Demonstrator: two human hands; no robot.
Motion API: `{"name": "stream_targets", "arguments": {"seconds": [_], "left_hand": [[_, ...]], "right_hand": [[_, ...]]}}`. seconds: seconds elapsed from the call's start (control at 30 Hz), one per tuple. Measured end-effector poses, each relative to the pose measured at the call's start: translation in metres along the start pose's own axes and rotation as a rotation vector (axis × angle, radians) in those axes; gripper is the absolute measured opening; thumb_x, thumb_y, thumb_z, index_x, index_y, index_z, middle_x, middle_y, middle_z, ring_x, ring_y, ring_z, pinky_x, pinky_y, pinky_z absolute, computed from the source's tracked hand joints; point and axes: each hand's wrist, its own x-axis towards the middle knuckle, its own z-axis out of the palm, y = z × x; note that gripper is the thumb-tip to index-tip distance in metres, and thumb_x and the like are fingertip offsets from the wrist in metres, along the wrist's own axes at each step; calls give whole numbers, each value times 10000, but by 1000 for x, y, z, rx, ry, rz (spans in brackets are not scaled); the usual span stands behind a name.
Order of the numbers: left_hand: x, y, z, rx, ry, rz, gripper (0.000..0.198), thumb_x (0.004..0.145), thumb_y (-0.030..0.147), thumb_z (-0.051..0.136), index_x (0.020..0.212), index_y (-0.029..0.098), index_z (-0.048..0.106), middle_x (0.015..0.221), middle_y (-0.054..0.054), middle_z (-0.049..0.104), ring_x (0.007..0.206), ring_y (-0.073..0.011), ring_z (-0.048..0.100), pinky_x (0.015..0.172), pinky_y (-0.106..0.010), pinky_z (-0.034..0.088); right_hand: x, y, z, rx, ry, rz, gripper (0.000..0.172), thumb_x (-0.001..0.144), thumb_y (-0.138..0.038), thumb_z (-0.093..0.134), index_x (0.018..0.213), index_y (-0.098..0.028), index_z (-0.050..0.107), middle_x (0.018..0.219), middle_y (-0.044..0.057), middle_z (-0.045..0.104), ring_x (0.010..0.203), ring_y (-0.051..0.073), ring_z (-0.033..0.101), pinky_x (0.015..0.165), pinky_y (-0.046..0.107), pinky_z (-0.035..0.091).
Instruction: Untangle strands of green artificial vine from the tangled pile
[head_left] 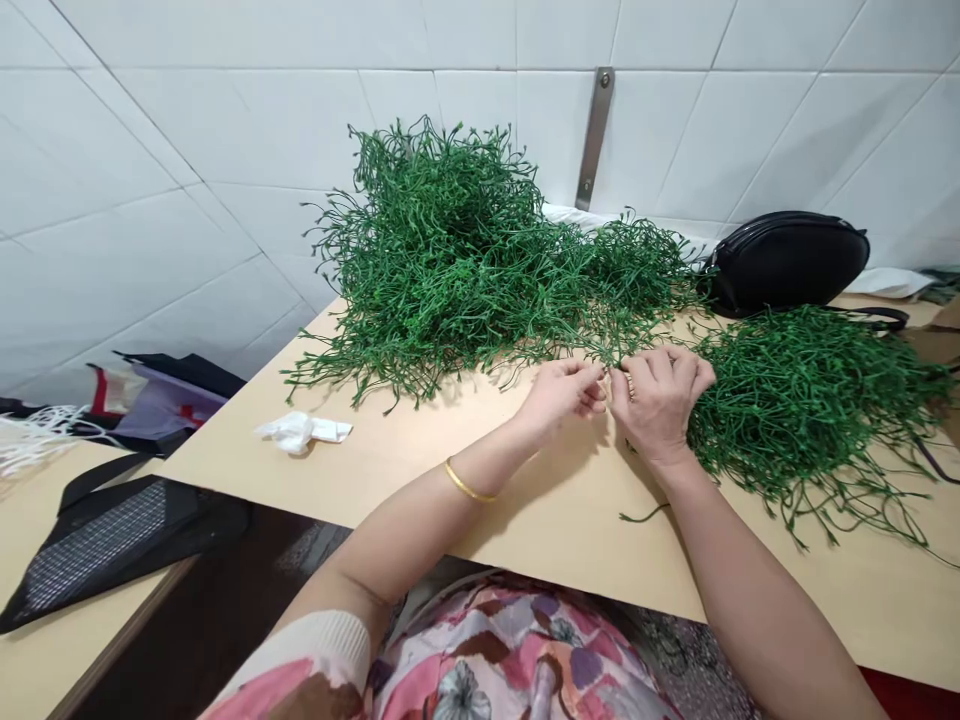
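Note:
My left hand (568, 388) and my right hand (660, 395) meet over the table, fingertips pinched close together. Between them is a thin green plastic-looking plant sprig (611, 362), its upper strands spreading just beyond my fingers. Both hands are closed on it, though the fingers hide most of its stem. Behind my hands rises a big tangled heap of green sprigs (450, 260). To the right of my right hand lies a second green pile (817, 400). One loose green strand (643, 515) rests by my right forearm.
The pale wooden table (420, 470) stands against a white tiled wall (262, 120). A black pouch (791, 260) sits at the back right. Crumpled white tissue (300, 432) lies on the left. Lower left, a black mesh bag (105, 540) rests on another surface.

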Motion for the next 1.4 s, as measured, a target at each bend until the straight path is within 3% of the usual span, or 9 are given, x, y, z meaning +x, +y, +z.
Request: {"name": "stream_targets", "arguments": {"seconds": [0.23,0.43,0.63,0.7,0.8,0.93,1.07,1.2,1.4], "left_hand": [[19,-1,-11,-230,182,32,242,714,271,641,656,156,436,479,32,489,388,-72,488,385,-174,347],[32,-10,-15,-209,155,-33,176,654,126,606,621,160,436,409,58,429,332,-68,429,361,-172,318],[39,-16,-28,-197,213,50,141,641,68,515,611,162,414,436,58,456,364,-70,466,376,-161,334],[41,-17,-30,-196,242,71,123,655,73,489,610,161,416,446,62,455,356,-61,458,370,-154,322],[41,-18,-29,-201,237,106,112,649,75,487,611,160,425,441,67,441,345,-54,445,357,-148,298],[41,-22,-27,-242,159,70,164,586,55,548,607,159,422,462,58,475,366,-60,471,378,-155,344],[37,-20,-34,-251,99,67,206,546,16,552,635,155,430,475,44,511,425,-98,546,426,-183,420],[28,-17,-45,-233,166,81,236,544,11,543,683,164,427,484,46,520,448,-113,576,434,-183,426],[26,-24,-46,-202,173,127,191,553,79,528,675,173,415,501,59,509,469,-111,584,437,-179,415]], "right_hand": [[-3,-12,-1,11,38,-182,112,788,-229,517,730,-186,602,861,54,624,1034,245,429,963,474,214],[-3,-17,-3,33,-57,-256,121,780,-206,515,788,-215,636,955,53,616,1092,264,402,989,526,189],[8,3,-51,26,-216,-151,216,809,-324,522,967,-224,631,1153,84,561,1186,333,331,973,577,157],[4,15,-76,67,-337,-138,220,831,-330,492,949,-209,632,1084,84,587,1112,301,407,946,520,243],[-18,26,-109,248,-742,-126,238,868,-321,428,945,-193,612,988,80,592,879,199,519,772,363,383],[-52,25,-118,329,-1143,-93,218,881,-332,409,869,-200,582,850,48,578,752,152,523,666,278,373],[-57,22,-94,196,-1056,-91,222,894,-256,355,892,-187,566,853,62,580,792,167,527,687,276,340],[-41,26,-70,-55,-966,-80,241,881,-221,344,861,-175,579,821,81,596,700,167,533,605,284,276],[-18,32,-62,-158,-978,-53,164,803,-237,439,716,-203,573,673,47,599,536,152,486,512,285,194]]}}
